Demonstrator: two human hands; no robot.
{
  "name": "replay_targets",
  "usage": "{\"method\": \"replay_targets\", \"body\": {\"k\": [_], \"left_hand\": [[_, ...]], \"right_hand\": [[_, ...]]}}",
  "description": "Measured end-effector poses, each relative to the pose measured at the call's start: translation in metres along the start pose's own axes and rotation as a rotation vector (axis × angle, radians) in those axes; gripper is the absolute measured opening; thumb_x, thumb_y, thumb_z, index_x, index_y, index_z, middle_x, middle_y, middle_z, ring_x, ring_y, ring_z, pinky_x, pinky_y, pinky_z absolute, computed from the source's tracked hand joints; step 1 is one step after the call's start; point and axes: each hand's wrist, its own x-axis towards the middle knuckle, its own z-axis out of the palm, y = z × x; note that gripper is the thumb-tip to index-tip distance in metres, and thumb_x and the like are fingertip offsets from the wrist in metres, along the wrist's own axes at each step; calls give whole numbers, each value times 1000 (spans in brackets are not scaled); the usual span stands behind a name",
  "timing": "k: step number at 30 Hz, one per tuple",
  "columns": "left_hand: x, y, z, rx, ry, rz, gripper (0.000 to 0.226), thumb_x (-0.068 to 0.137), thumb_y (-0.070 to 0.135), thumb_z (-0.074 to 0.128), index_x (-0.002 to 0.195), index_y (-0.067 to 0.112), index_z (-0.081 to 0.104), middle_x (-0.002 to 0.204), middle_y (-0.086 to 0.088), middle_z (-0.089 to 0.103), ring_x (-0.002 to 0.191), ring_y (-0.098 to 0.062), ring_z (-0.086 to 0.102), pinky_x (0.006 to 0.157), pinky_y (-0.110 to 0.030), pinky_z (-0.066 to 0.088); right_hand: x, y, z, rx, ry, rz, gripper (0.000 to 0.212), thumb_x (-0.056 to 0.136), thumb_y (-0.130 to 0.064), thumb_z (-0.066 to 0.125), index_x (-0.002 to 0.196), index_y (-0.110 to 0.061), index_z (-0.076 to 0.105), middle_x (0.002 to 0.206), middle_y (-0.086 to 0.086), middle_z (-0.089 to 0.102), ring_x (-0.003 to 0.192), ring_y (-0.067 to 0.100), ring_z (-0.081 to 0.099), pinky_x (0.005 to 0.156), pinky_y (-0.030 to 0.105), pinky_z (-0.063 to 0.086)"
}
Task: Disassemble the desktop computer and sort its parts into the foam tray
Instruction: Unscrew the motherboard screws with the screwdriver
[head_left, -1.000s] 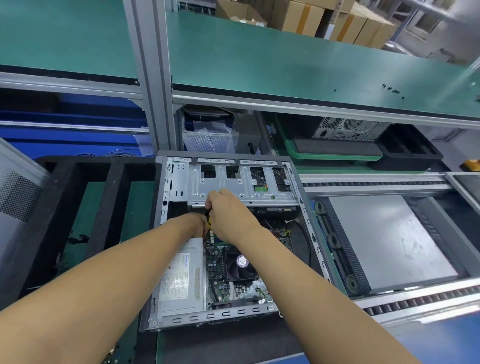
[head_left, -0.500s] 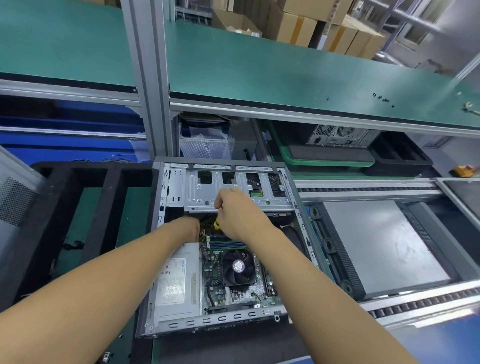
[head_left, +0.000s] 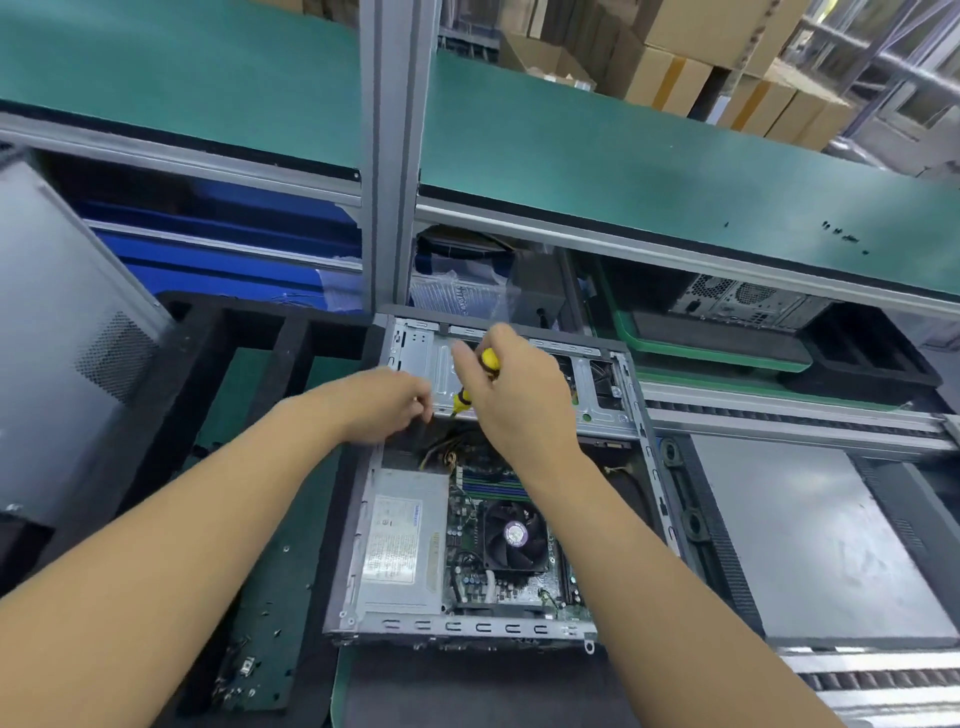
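Right hand (head_left: 511, 400): closed around a yellow-handled screwdriver (head_left: 488, 359) over the far end of the desktop computer (head_left: 636, 441). The screwdriver is held tilted, with its long axis running from the handle's butt at far right down to the tip at near left. The tip is directed at the near edge of the metal drive cage (head_left: 441, 369). Left hand (head_left: 384, 405): placed just left of the tip, fingers curled against the same edge; whether anything is pinched cannot be told.

The computer is laid on its side on the green desk (head_left: 260, 571) with the open face upward. Its long axis runs near to far. The drive cage is seen at the far end, the power supply (head_left: 400, 540) at near left, and the cooler fan (head_left: 514, 535) just right of the supply.

A black foam tray (head_left: 291, 353) is set directly left of the computer, its long compartments also running near to far. A grey panel (head_left: 810, 545) is laid flat to the right of the computer.
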Motion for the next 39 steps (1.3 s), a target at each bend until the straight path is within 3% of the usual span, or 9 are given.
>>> {"method": "replay_targets", "body": {"k": [6, 12, 16, 22, 24, 28, 32, 36, 39], "left_hand": [[-48, -79, 16, -327, 299, -181, 19, 99, 40, 50, 87, 35, 62, 70, 10, 64, 58, -7, 55, 57, -27, 47], [-86, -128, 113, -234, -218, -506, 21, 98, 18, 44, 95, 23, 64, 100, -1, 62, 68, -24, 66, 50, -27, 51], [-101, -119, 168, -165, -418, -591, 19, 92, 3, 50, 104, 11, 62, 101, -7, 66, 89, -27, 71, 70, -31, 58], [-105, -129, 190, -321, -143, -687, 34, 91, 9, 53, 119, 20, 70, 124, 1, 67, 115, -18, 63, 100, -27, 48], [-105, -130, 182, -421, -13, -702, 32, 94, 13, 51, 118, 21, 71, 118, 2, 70, 106, -16, 66, 93, -24, 50], [-99, -121, 159, -696, 389, -762, 20, 96, 25, 49, 94, 21, 68, 70, 1, 74, 64, -22, 71, 52, -24, 50], [-89, -88, 118, -585, 811, -640, 25, 89, 41, 46, 79, 31, 66, 69, 5, 65, 64, -12, 57, 59, -26, 43], [-69, -36, 80, -668, 907, -368, 23, 89, 39, 46, 77, 30, 64, 51, 1, 47, 45, -11, 34, 44, -23, 30], [-53, -2, 62, -510, 908, -237, 22, 93, 35, 50, 74, 29, 59, 53, 10, 51, 45, -8, 38, 45, -17, 31]], "right_hand": [[5, -46, 12, 279, 118, -104, 38, 98, -33, 55, 73, -5, 49, 57, 10, 49, 54, 28, 47, 52, 46, 42], [-6, -76, 54, 381, -108, -71, 36, 97, -37, 55, 70, -15, 46, 52, -1, 43, 56, 21, 51, 55, 43, 47], [-18, -80, 72, 374, -294, -93, 36, 96, -43, 51, 72, -17, 43, 53, 0, 48, 65, 27, 66, 62, 44, 52], [-21, -72, 76, 293, -353, -155, 38, 97, -42, 51, 73, -13, 46, 58, 4, 58, 65, 24, 65, 63, 42, 53], [-21, -68, 75, 310, -355, -146, 38, 97, -41, 51, 73, -12, 45, 55, 2, 57, 63, 23, 64, 61, 42, 53], [-19, -59, 67, 352, -326, -100, 39, 97, -41, 52, 72, -13, 44, 50, 0, 51, 58, 23, 63, 59, 43, 53], [-14, -41, 52, 365, -249, -47, 40, 96, -44, 51, 70, -16, 44, 45, -1, 46, 49, 12, 59, 52, 38, 49], [-3, -12, 27, 417, -154, 3, 37, 97, -41, 50, 71, -15, 47, 52, 5, 51, 53, 25, 50, 52, 40, 43], [5, 11, 7, 441, -52, 8, 35, 98, -33, 53, 68, -19, 45, 49, 1, 43, 50, 22, 46, 50, 35, 35]]}}
